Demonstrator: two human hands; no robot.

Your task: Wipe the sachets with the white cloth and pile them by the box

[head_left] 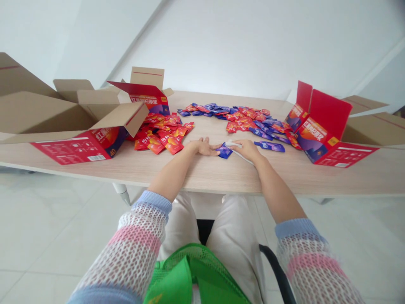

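Observation:
On the table in front of me lies a small purple sachet [225, 153]. My left hand [205, 147] is open and lies low over the tabletop, its fingers stretched to the sachet's left edge. My right hand [247, 150] is closed around a folded white cloth [233, 144], pressed to the sachet's upper right side. Part of the cloth hangs below that hand. Just right of it rests another purple sachet [270, 146]. Left of my left hand is a heap of red sachets [160, 137].
Mixed red and purple sachets [218, 110] spread along the back of the table [218, 179]. Open red cartons stand at the left [76, 147], behind it [148, 99], and at the right [329, 135]. A purple and red pile [268, 126] reaches the right carton.

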